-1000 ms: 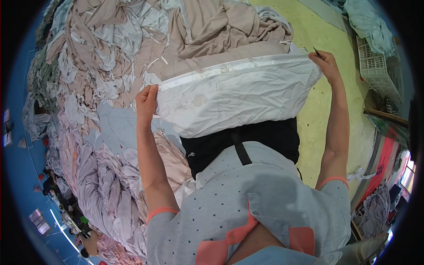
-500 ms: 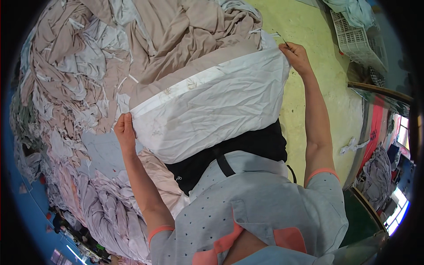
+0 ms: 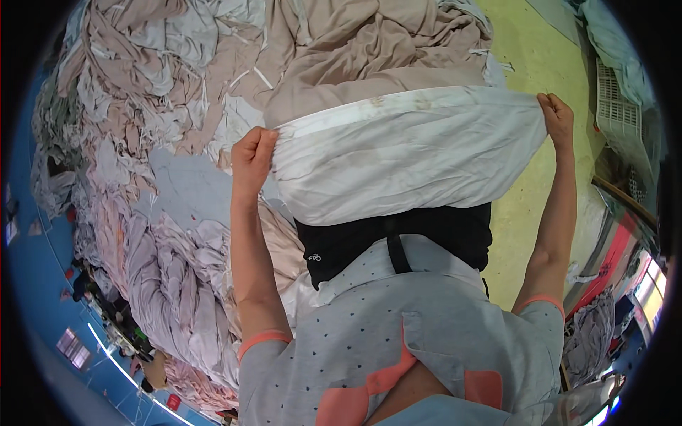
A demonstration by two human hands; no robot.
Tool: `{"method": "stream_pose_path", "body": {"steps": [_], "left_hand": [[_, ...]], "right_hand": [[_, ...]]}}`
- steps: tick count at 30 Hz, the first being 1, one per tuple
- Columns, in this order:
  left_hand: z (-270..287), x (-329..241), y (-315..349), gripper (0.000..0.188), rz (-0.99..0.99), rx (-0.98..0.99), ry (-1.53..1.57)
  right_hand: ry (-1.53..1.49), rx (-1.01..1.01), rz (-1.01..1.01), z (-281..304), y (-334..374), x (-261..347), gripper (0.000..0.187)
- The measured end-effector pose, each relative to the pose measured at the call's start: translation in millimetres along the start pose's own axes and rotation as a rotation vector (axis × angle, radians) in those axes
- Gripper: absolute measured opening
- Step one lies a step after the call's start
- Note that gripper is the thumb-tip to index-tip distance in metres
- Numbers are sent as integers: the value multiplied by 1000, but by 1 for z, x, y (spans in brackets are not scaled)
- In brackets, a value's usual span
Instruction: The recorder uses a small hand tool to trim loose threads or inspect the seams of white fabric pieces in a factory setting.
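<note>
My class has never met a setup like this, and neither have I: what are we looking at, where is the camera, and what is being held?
There is no machine here, only a person's bare hands. The view comes from the left one of two wide fisheye cameras worn on the head and looking down, so straight edges bend near the dark rim. The forearms reach up past the person's shirt.

The left hand and the right hand each grip one end of a white cloth, stretched between them. Beyond it lies crumpled beige fabric; at the left is a heap of pale lilac cloth. A yellow surface shows on the right, near a white crate.
</note>
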State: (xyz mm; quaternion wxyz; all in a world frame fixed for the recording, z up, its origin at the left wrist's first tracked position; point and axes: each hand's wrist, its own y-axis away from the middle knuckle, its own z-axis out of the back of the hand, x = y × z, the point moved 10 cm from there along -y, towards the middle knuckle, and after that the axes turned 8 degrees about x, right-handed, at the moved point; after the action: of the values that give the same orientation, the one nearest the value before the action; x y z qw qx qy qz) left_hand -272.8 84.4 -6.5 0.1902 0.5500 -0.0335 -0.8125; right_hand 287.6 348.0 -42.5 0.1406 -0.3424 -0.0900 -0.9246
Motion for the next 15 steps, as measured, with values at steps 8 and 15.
{"method": "stream_pose_path", "body": {"steps": [8,15], "left_hand": [[0,0,-6,26,-42,9,47],[0,-7,-3,23,-94,-23,174]], "right_hand": [[193,-36,44,-18,-1,5,33],[-63,-136,214,-40,8,152,16]]}}
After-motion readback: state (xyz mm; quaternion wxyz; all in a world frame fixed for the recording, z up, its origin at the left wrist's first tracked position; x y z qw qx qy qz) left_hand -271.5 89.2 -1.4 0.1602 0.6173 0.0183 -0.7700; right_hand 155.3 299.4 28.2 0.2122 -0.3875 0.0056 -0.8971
